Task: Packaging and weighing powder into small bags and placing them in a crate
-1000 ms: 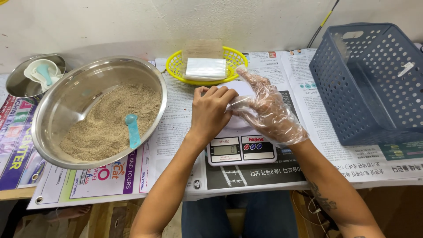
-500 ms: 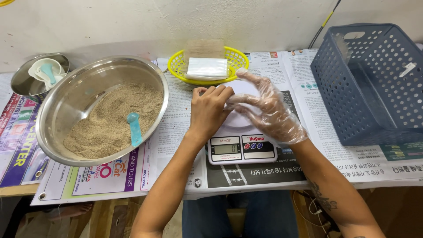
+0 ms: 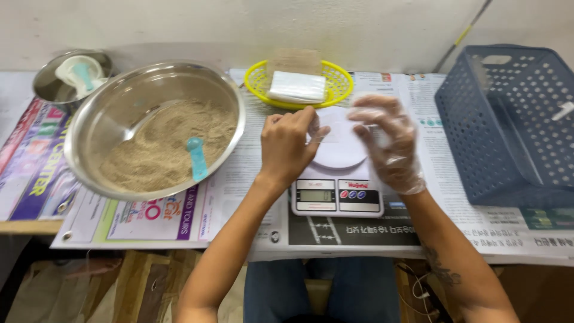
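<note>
In the head view, the left hand (image 3: 289,145) and the right hand (image 3: 387,143) (the right one wearing a clear plastic glove) are pinching a small clear bag (image 3: 338,133) between them over the round white platform of the kitchen scale (image 3: 338,179), which is sitting on the newspaper-covered table (image 3: 454,230). A steel bowl (image 3: 152,128) of tan powder with a blue scoop (image 3: 196,157) is lying to the left, a yellow basket (image 3: 299,84) behind, and a blue crate (image 3: 514,125) to the right.

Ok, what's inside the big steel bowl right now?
The big steel bowl holds a heap of tan powder with a light blue scoop standing in it. The scoop's buried end and the bowl's bottom under the powder are covered.
</note>
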